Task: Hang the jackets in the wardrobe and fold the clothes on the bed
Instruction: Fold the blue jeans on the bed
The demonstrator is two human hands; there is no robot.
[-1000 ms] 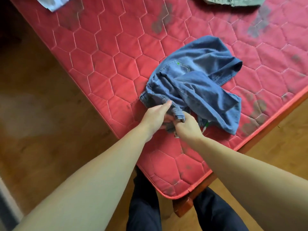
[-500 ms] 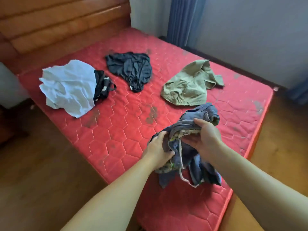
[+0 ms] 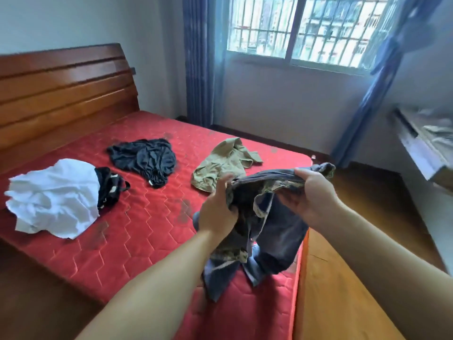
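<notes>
Jeans (image 3: 277, 231): blue denim, held up over the near right corner of the bed, waistband stretched between both hands, legs hanging down with the ends touching the mattress. Inside of the waistband shows an olive, patterned lining.
Left hand (image 3: 217, 212): grips the left end of the waistband, thumb curled into the cloth, fingers raised behind it.
Right hand (image 3: 311, 195): closed round the right end of the waistband, fingers wrapped over the top edge.
Bed (image 3: 147, 231): red quilted mattress with dark smudges; wooden headboard (image 3: 63, 94) at the far left.
White garment (image 3: 54, 197): crumpled at the left edge of the mattress.
Black strap item (image 3: 107, 187): touching the white garment's right side; pale tags on it, too small to read.
Black garment (image 3: 144, 160): bunched further back, mid-bed; a small pale label at its near end, unreadable.
Khaki garment (image 3: 223, 165): crumpled to the right of the black one, just beyond the left hand.
Window (image 3: 299, 30): barred, far wall, blue curtains (image 3: 198, 60) either side.
Writing: none legible anywhere; view is slightly blurred.
</notes>
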